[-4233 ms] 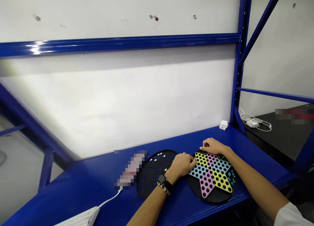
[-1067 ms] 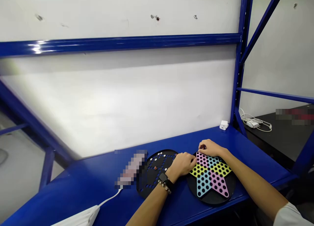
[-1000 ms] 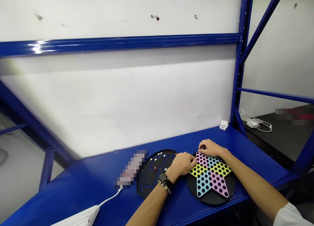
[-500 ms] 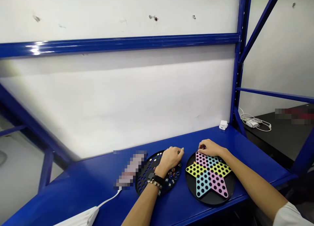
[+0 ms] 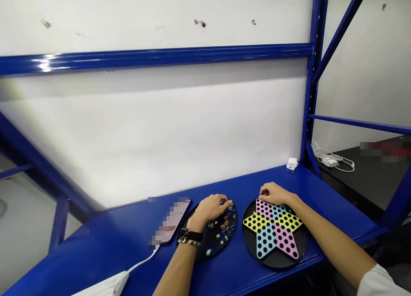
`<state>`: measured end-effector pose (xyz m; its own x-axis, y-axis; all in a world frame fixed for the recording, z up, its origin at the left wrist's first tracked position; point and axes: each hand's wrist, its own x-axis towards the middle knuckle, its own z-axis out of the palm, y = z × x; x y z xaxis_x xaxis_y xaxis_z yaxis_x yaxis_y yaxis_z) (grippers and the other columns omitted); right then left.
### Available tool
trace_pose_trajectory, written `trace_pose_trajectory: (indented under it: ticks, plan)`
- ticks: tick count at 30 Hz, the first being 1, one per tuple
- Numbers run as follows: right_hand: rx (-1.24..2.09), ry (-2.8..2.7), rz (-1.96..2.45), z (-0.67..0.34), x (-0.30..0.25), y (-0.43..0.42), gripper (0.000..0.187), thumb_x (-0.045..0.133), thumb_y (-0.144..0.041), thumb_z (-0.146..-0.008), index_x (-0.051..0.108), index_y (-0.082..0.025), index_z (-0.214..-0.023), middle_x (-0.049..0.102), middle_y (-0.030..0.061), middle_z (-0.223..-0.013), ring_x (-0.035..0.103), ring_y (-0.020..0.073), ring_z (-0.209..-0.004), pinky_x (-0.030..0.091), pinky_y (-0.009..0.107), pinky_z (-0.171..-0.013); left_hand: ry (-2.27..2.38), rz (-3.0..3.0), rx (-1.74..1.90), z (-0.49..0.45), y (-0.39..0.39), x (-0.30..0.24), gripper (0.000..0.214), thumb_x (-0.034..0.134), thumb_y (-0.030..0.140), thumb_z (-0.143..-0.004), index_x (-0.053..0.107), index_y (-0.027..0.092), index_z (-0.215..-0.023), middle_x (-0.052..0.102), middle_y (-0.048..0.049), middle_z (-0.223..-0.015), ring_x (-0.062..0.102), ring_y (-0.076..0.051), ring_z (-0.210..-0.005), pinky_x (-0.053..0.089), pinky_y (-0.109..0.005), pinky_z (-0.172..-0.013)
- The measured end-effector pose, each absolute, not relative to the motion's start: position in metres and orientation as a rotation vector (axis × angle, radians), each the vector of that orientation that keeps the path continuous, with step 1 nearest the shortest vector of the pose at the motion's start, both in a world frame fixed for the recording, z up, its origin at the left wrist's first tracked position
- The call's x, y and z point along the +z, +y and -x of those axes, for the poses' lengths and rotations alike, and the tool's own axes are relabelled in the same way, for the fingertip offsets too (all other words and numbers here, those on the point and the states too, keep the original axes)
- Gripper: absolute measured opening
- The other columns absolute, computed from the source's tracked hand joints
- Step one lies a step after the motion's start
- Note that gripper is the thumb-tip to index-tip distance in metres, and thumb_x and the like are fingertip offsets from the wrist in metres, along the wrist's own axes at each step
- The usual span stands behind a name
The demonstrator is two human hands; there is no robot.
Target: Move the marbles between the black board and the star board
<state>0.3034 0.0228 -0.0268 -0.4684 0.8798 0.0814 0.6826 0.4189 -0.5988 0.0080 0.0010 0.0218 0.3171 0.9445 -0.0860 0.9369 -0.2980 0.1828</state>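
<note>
My left hand is over the round black board with holes. Its thumb and fingers are pinched around what looks like a small dark-green marble, partly hidden. Coloured glass marbles lie on the right half of that board. Over the far edge of the Chinese checkers board, my right hand has its fingers curled together by the tip of a pink point. What those fingers hold, if anything, is hidden. This board has a pink, yellow and light-blue star on a black round base.
Left of the marble board lies a phone on a white cable, leading to a white power strip. A white charger stands at the blue table's back corner. Blue rack posts rise at right.
My left hand has moved left and slightly nearer across the marble board, uncovering marbles on its right side. My right hand and the star board have stayed in place.
</note>
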Motion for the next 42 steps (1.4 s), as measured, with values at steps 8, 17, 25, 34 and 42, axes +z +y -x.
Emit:
trace_pose_trajectory:
  ticks: [8, 17, 25, 34, 42]
  plan:
    - [0.692, -2.301, 1.326, -0.303, -0.028, 0.023, 0.027, 0.058, -0.04, -0.088, 0.073, -0.019, -0.087, 0.071, 0.0094, -0.095, 0.064, 0.0213, -0.081, 0.049, 0.031, -0.069, 1.847, -2.389, 0.036, -0.009, -0.003, 0.03, 0.047, 0.039, 0.057, -0.093, 0.075, 0.028, -0.105, 0.076, -0.0082, -0.104, 0.069, -0.031, -0.099, 0.048, -0.035, -0.077]
    - [0.687, -2.301, 1.326, -0.304, -0.031, 0.025, 0.027, 0.058, -0.042, -0.088, 0.073, -0.019, -0.087, 0.071, 0.0081, -0.093, 0.063, 0.0201, -0.079, 0.048, 0.029, -0.066, 1.654, -2.457, 0.307, -0.025, -0.01, 0.027, 0.037, 0.041, 0.047, -0.095, 0.071, 0.024, -0.097, 0.071, -0.0055, -0.108, 0.066, -0.022, -0.093, 0.047, -0.03, -0.077]
    - [0.616, -2.314, 1.314, -0.302, -0.031, 0.025, 0.023, 0.06, -0.037, -0.087, 0.073, -0.02, -0.084, 0.071, 0.0063, -0.088, 0.062, 0.0182, -0.075, 0.045, 0.028, -0.065, 1.401, -2.625, 0.136, -0.083, -0.031, 0.0, 0.03, 0.039, 0.036, -0.096, 0.066, 0.023, -0.102, 0.066, -0.0063, -0.103, 0.065, -0.02, -0.087, 0.049, -0.031, -0.079]
    - [0.633, -2.31, 1.311, -0.303, -0.032, 0.025, 0.023, 0.06, -0.038, -0.087, 0.073, -0.02, -0.085, 0.071, 0.0067, -0.09, 0.063, 0.0188, -0.076, 0.046, 0.029, -0.066, 1.37, -2.602, 0.168, -0.077, -0.025, -0.012, 0.037, 0.038, 0.048, -0.098, 0.063, 0.021, -0.093, 0.064, -0.0047, -0.098, 0.063, -0.019, -0.084, 0.047, -0.03, -0.077]
    - [0.648, -2.302, 1.313, -0.303, -0.031, 0.024, 0.024, 0.059, -0.04, -0.087, 0.073, -0.02, -0.085, 0.072, 0.0064, -0.09, 0.063, 0.0192, -0.077, 0.046, 0.028, -0.066, 1.376, -2.565, 0.172, -0.077, -0.025, -0.006, 0.037, 0.039, 0.051, -0.098, 0.06, 0.021, -0.09, 0.065, -0.0045, -0.097, 0.063, -0.019, -0.084, 0.046, -0.029, -0.076]
